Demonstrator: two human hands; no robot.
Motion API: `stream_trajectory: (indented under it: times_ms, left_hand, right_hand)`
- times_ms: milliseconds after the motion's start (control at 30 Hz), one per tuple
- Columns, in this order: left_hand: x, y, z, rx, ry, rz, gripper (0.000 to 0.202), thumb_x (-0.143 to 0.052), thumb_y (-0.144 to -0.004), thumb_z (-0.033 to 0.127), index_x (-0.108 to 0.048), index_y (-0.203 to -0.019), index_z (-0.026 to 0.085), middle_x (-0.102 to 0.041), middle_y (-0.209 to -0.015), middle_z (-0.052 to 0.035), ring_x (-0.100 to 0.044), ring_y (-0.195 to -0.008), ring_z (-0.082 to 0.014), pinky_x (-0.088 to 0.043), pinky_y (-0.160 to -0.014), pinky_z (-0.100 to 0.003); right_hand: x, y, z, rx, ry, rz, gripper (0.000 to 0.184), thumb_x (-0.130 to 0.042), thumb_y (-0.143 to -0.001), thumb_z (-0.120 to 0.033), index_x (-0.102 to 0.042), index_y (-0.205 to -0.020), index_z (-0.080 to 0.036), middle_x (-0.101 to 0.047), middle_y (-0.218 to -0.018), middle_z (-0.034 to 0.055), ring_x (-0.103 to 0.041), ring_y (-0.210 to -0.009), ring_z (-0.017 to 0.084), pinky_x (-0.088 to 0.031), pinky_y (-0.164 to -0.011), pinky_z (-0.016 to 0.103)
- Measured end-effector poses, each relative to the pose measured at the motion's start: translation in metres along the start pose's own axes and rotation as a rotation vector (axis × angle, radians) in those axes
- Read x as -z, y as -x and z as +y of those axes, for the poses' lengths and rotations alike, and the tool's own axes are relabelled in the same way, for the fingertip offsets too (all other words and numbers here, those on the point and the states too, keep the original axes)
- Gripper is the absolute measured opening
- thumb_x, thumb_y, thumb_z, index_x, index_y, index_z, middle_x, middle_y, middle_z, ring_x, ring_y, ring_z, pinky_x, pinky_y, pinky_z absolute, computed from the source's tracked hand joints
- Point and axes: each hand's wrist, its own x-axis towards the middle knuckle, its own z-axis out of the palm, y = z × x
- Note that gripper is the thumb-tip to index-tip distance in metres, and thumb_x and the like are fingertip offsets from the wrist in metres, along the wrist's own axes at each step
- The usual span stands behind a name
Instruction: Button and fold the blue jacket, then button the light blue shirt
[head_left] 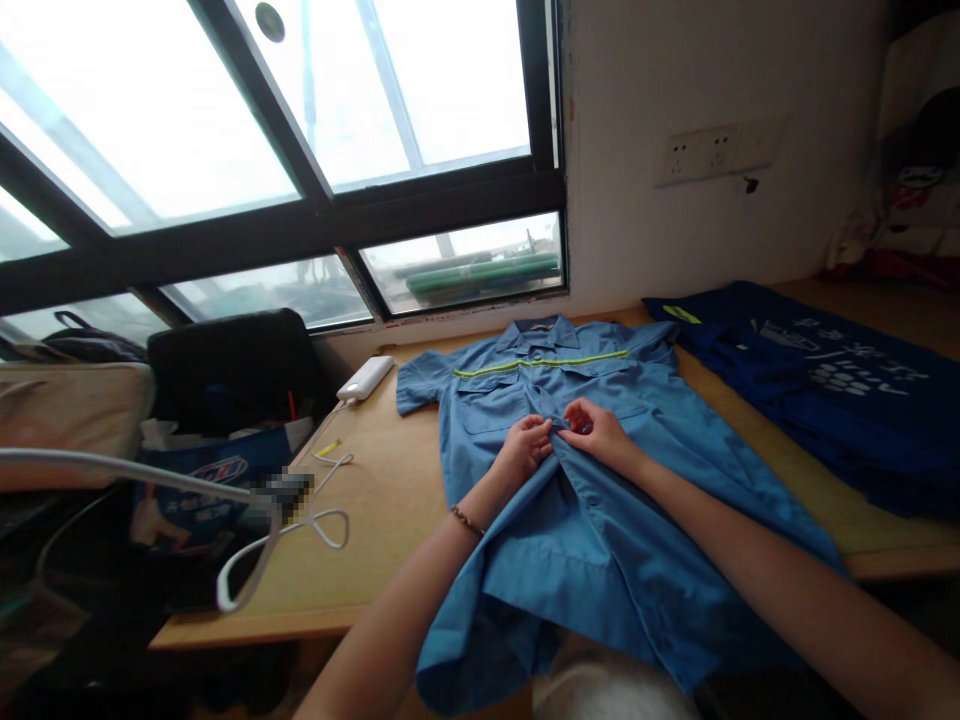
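Observation:
A blue short-sleeved work shirt with a yellow-green stripe across the chest lies face up, its collar toward the window. Its lower front hangs over the near table edge, and the two front panels are parted below the chest. At mid-front, my left hand pinches the edge of one panel. Just to its right, my right hand has its fingers closed on the other front edge. The fingertips of both hands nearly meet there. Whether a button sits between them is too small to tell.
The wooden table bears a white power bank with a white cable at left. Dark blue printed clothing lies at right. Beyond the left edge are a black chair back and bags. A window and wall sockets stand behind.

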Motion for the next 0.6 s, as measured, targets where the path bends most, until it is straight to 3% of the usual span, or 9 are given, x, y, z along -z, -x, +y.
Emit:
stream_trajectory:
  times_ms: [367, 600]
  left_hand:
    - [0.006, -0.001, -0.003, -0.023, 0.066, -0.123, 0.025, -0.063, -0.061, 0.005, -0.050, -0.081, 0.014, -0.058, -0.067, -0.0006, -0.058, -0.057, -0.0097, -0.047, -0.057, -0.020]
    - [0.001, 0.004, -0.002, -0.043, 0.031, -0.075, 0.026, -0.065, -0.061, 0.008, -0.051, -0.083, 0.014, -0.060, -0.070, -0.0023, -0.060, -0.061, -0.0112, -0.047, -0.061, -0.022]
  right_hand:
    - [-0.001, -0.001, 0.002, -0.010, -0.097, -0.023, 0.028, -0.063, -0.064, -0.036, -0.052, -0.082, -0.017, -0.048, -0.061, -0.0043, -0.047, -0.056, 0.009, -0.040, -0.054, 0.022]
    - [0.004, 0.004, -0.009, 0.060, -0.117, -0.050, 0.040, -0.058, -0.069, -0.030, -0.054, -0.109, -0.025, -0.050, -0.078, -0.0022, -0.046, -0.058, 0.008, -0.042, -0.054, 0.020]
